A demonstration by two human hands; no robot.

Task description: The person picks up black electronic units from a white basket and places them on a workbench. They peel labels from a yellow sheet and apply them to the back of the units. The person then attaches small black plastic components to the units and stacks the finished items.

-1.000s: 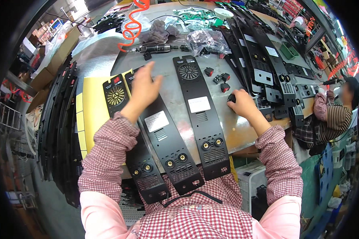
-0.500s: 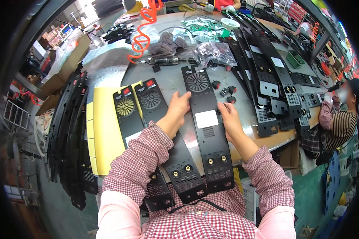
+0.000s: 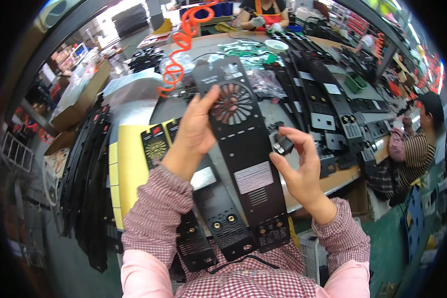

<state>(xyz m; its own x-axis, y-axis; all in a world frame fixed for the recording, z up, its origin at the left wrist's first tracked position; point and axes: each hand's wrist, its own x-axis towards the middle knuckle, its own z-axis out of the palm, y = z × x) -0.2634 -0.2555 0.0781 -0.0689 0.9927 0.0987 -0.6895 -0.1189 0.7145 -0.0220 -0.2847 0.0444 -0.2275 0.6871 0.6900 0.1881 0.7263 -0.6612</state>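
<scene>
Two hands (image 3: pixel 196 129) (image 3: pixel 305 174) flank a tilted black panel (image 3: pixel 241 156).

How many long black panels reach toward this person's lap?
3: left panel, partly hidden by the left sleeve; middle panel beside it; right panel, held in the left hand. None seems fully hidden.

The raised black panel (image 3: pixel 248 151) hides much of the left hand (image 3: pixel 192 130), most of whose fingers show only in pieces through the round grille (image 3: pixel 233 103), while print on the pale label (image 3: pixel 254 177) is too small to read. The checked left sleeve (image 3: pixel 156 213) covers the middle of the leftmost panel (image 3: pixel 196 247). Beyond the bench (image 3: pixel 206 42), the top edge cuts off a co-worker's head.
</scene>
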